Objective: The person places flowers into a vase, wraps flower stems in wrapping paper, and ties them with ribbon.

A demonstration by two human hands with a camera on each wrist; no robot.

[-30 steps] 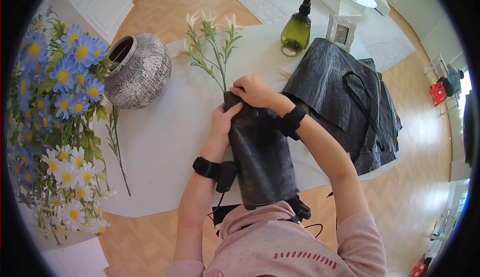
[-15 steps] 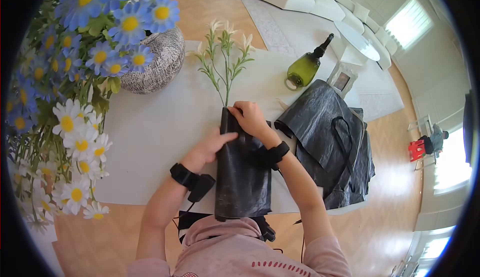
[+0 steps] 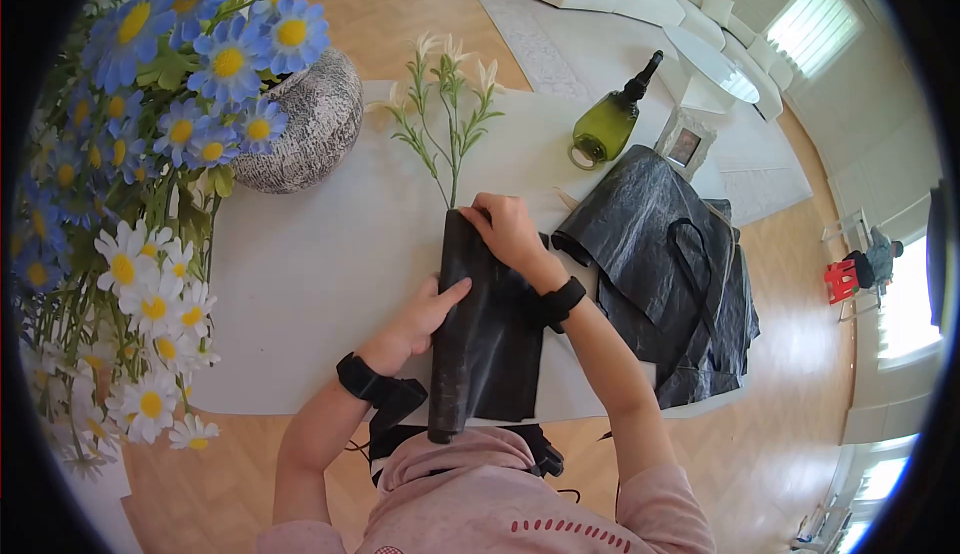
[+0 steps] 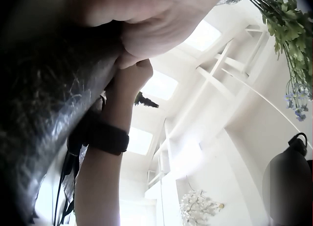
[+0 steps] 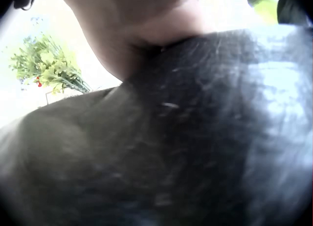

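Observation:
A glossy black sheet [image 3: 505, 354], partly rolled into an upright-lying tube, extends over the front edge of the table. Out of its top end come the stems of artificial white lilies [image 3: 452, 124]. My right hand [image 3: 508, 234] pinches the sheet's top edge near those stems. Lower on the left side, my left hand [image 3: 420, 319] grips the rolled edge with its thumb over the top; its other fingers are hidden below. In the right wrist view the black sheet [image 5: 171, 133] fills most of the picture. The left wrist view shows the left hand [image 4: 161, 25] against the sheet.
Blue and white daisies [image 3: 228, 62] crowd the left side before a mottled grey vase [image 3: 315, 134]. To the right lies a pile of black sheeting [image 3: 670, 274] with a strap. Behind it stand a green glass bottle [image 3: 603, 132] and a small photo frame [image 3: 686, 144].
The left edge of the black sheet has been rolled inward, making a narrower tube on the left. My left hand has slid down along it. The head view has shifted.

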